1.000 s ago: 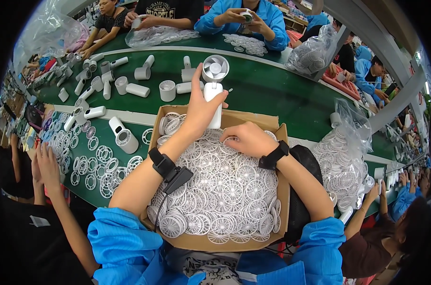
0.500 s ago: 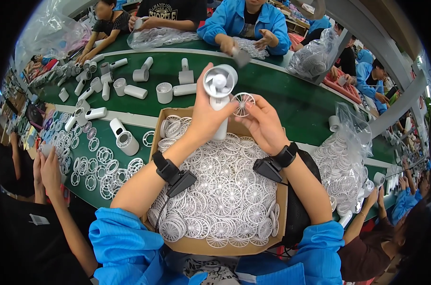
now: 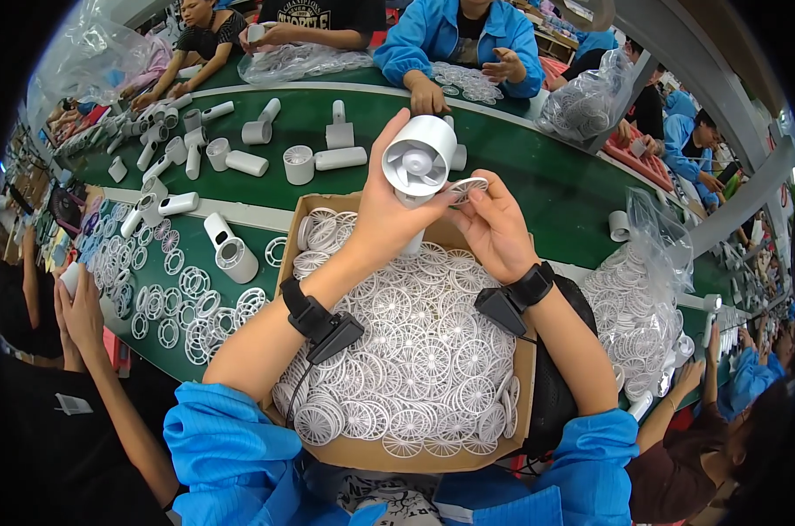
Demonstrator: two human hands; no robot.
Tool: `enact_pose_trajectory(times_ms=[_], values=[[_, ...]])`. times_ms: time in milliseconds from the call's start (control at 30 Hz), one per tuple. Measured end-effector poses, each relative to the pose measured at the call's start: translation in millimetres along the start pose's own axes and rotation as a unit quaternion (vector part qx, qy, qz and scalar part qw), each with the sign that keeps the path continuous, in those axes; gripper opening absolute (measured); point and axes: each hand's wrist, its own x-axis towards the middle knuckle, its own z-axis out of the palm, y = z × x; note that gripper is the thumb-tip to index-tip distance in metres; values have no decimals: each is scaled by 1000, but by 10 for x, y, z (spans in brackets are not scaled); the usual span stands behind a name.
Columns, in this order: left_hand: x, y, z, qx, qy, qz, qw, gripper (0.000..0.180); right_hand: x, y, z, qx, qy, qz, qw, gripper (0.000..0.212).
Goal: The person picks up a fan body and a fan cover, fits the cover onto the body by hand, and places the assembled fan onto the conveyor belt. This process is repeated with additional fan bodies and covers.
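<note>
My left hand point(image 3: 378, 215) is wrapped round a white handheld fan point(image 3: 428, 140), its round head tilted so the blades inside the open end face me. Part of its handle is hidden behind my fingers. Beside the fan head, my right hand point(image 3: 499, 235) pinches a white spoked grille point(image 3: 469, 188), seen at a slant. The grille's near edge comes close to my left thumb; whether they touch I cannot tell. Both hands are above a cardboard box point(image 3: 524, 394) heaped with loose white grilles point(image 3: 415, 342).
Several white fan bodies point(image 3: 340, 158) lie on the green conveyor point(image 3: 538, 206) beyond the box. White rings point(image 3: 196, 282) are scattered on the left. A plastic bag of grilles point(image 3: 634, 307) lies on the right. Co-workers sit opposite and at both sides; one person's hand point(image 3: 426, 95) is just past the fan.
The fan head has tipped downward toward me. My right hand has turned the grille from nearly face-on to a slant. Across the conveyor, a co-worker's hand has lowered to the belt.
</note>
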Motion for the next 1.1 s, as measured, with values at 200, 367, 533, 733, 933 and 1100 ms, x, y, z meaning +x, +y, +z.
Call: enact_pose_trajectory(times_ms=[200,367,533,733,933,1100], values=[[2,-3,-11,21,-1,20,1000,91,-19,-35,85,-129,28,4,991,20],[2,-44,-25,47,-5,41,998,90,-22,8,89,-304,60,-45,950,18],[4,-26,-33,41,-6,-5,999,89,-34,-28,47,-196,59,12,979,23],[12,-18,-34,-6,25,-39,999,86,-28,-138,180,-84,-22,41,995,38],[14,-69,-24,10,36,13,999,83,-41,-140,208,-92,-27,50,994,42],[-13,-134,19,46,36,-76,995,78,-2,-185,260,-517,39,-138,844,40]])
